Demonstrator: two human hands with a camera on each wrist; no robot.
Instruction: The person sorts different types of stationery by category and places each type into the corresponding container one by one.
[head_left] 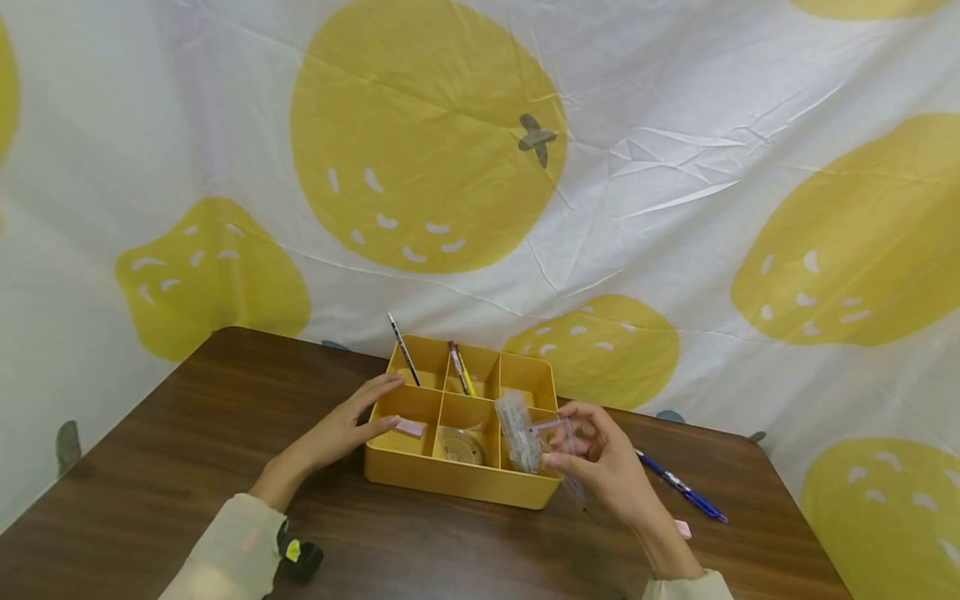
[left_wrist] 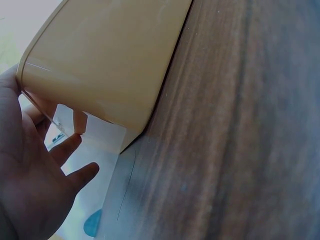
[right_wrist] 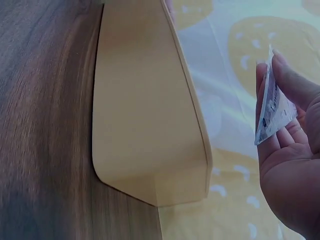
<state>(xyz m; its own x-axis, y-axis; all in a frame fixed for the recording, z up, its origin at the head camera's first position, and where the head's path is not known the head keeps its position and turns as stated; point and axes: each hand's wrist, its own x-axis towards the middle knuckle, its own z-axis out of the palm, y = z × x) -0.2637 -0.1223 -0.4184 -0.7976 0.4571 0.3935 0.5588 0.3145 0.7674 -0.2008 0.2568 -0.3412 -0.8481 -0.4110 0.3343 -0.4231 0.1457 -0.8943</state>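
A yellow divided box (head_left: 450,485) stands on the wooden table. My left hand (head_left: 348,423) rests at its left rim, thumb over the edge and fingers loosely extended; in the left wrist view that hand (left_wrist: 40,165) is beside the box corner. Over the front right compartment, my right hand (head_left: 611,467) pinches a clear plastic set square (right_wrist: 276,107) between thumb and fingers. A crumpled-looking clear plastic item (head_left: 516,429) shows in that compartment, partly overlapped by the set square. A pink eraser (head_left: 409,427) and a clear round protractor (head_left: 461,447) lie in the other front compartments.
A pencil (head_left: 405,350) leans in the back left compartment, and pens (head_left: 461,368) stand in the back middle one. On the table to the right lie a blue pen (head_left: 682,486) and a small pink item (head_left: 683,529). A fruit-patterned cloth (head_left: 637,208) hangs behind the table.
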